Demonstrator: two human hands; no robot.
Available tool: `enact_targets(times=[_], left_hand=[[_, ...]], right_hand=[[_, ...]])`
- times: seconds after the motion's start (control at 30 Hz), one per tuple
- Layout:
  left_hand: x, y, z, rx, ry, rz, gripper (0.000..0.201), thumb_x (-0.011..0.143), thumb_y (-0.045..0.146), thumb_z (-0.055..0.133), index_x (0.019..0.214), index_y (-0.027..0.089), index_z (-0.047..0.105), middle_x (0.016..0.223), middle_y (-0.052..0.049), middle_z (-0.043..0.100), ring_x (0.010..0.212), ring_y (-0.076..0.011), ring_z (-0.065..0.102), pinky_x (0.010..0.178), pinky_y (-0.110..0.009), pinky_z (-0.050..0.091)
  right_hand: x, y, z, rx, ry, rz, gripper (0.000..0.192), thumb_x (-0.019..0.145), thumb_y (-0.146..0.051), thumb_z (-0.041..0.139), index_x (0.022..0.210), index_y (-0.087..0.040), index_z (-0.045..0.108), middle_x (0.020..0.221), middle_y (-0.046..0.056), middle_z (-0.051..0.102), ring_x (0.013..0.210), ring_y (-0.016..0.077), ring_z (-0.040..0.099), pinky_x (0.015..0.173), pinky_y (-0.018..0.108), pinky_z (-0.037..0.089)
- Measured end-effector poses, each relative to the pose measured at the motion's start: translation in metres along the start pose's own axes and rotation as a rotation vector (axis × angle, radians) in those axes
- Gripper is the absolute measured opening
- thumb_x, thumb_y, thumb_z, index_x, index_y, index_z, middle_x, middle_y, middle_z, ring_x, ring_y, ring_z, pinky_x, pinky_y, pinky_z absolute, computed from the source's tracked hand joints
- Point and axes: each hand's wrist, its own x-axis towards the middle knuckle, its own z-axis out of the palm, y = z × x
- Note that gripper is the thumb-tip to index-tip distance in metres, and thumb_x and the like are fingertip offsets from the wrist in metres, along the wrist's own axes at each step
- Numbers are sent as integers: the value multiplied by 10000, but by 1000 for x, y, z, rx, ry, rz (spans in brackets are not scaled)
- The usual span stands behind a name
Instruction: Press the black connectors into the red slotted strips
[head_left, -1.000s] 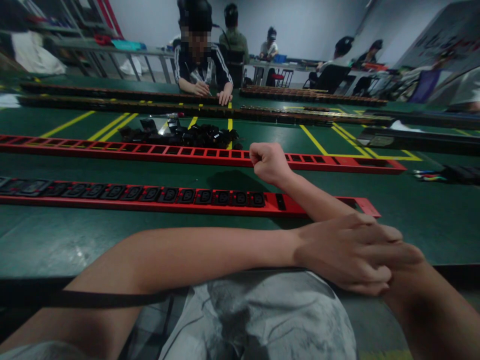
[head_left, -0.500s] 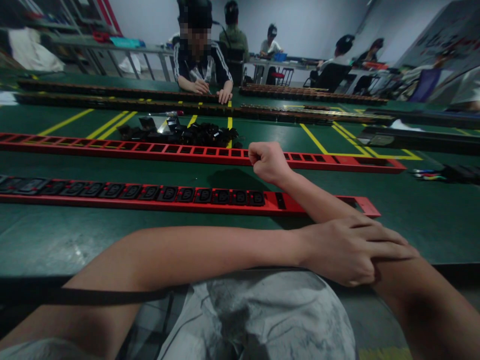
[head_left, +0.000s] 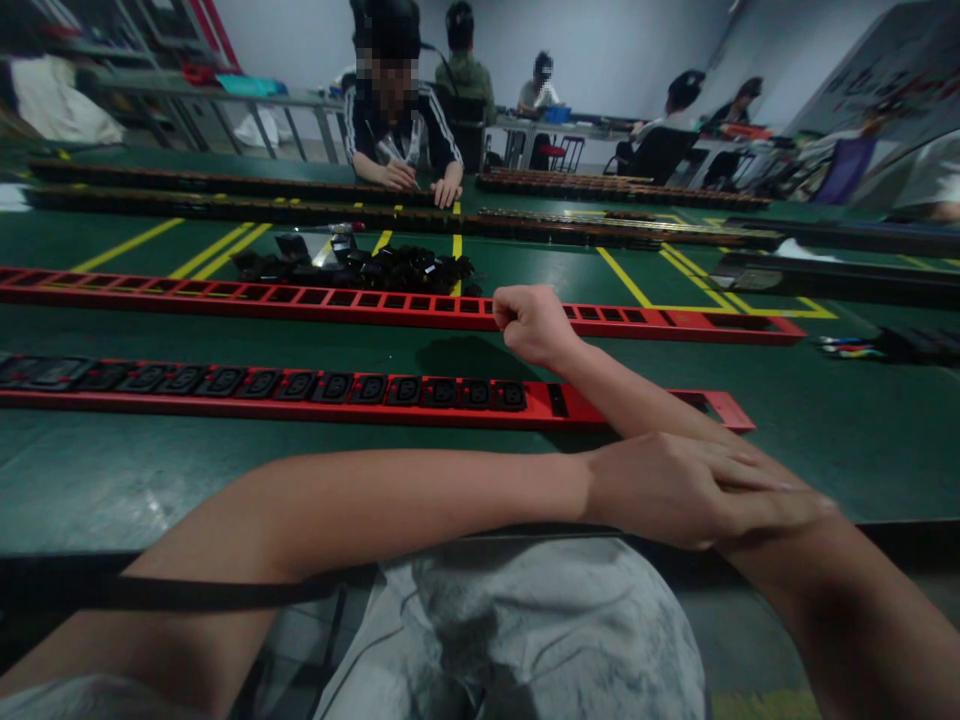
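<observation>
My left hand (head_left: 675, 490) lies across my right forearm, its fingers stretched out along the skin. My right hand (head_left: 531, 322) is closed in a fist, with nothing showing in it. It hovers at the far red strip (head_left: 667, 325), a long frame with a row of rectangular openings, and hides part of it. Beneath my right forearm runs the near red strip (head_left: 589, 405), which has a row of black power sockets (head_left: 371, 388) set into it. Whether the fist touches the far strip I cannot tell.
Beyond the far strip lies a heap of small black parts (head_left: 382, 268). Long dark strips (head_left: 247, 207) cross the table further back. A co-worker (head_left: 401, 120) sits opposite, holding a thin tool. Cable ends (head_left: 847, 347) lie at the right.
My left hand's fingers have straightened and flattened on my right forearm, and the hand has shifted slightly up. My right fist stays almost in place.
</observation>
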Motion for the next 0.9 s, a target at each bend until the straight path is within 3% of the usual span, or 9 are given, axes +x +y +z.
enact_targets(times=[0.07,0.17,0.37,0.43,0.53,0.6,0.73,0.9], left_hand=[[0,1,2,15,-58,-5,473,939,119,332,1331,85,594,1408,-45,562,1346,-149,477,1174,-222,296],[-1,4,3,59,-68,-8,478,970,145,285,1280,153,649,1408,-31,565,1349,-150,475,1183,-242,296],[-2,11,-10,129,-33,13,479,1020,279,269,1430,186,500,1493,-22,466,1426,-135,359,1212,-222,196],[-2,10,-16,157,-34,-4,501,1023,257,221,1434,167,492,1519,-18,427,1447,-110,306,1185,-183,208],[-3,6,-19,176,-19,-54,555,1010,205,133,1426,148,497,1524,-19,414,1462,-129,255,1146,-237,292],[-5,3,-17,150,-2,-38,553,1003,181,141,1423,135,496,1522,-37,417,1458,-140,263,1124,-264,332],[-7,5,-2,89,32,13,511,999,136,201,1388,94,530,1513,-88,433,1410,-69,361,1128,-152,297],[-4,10,7,155,43,2,484,1004,155,244,1371,157,560,1533,-54,411,1396,-61,389,1163,-137,255]], right_hand=[[0,0,0,2,-3,-4,174,541,-21,425,557,-193,404,577,-20,449,578,122,398,568,271,229],[0,0,0,7,-15,-14,177,530,-17,424,556,-192,410,576,-17,455,582,125,408,571,270,238],[0,-1,0,28,-24,0,175,524,-17,413,550,-190,425,565,-17,459,574,123,411,570,267,248],[0,-2,0,27,-31,-12,174,520,-19,413,550,-189,426,565,-17,462,574,122,414,570,266,249],[0,-3,1,22,-52,-39,170,525,-23,419,554,-190,423,572,-18,466,583,123,425,575,264,255],[0,-3,1,20,-64,-41,170,527,-23,420,555,-191,422,576,-18,468,587,124,429,577,264,257],[0,-2,0,27,-56,-33,177,523,-14,415,547,-189,418,563,-18,462,574,121,420,569,267,248],[0,-3,-1,39,-73,-36,170,523,-17,411,545,-186,421,561,-18,462,576,119,420,577,266,251]])
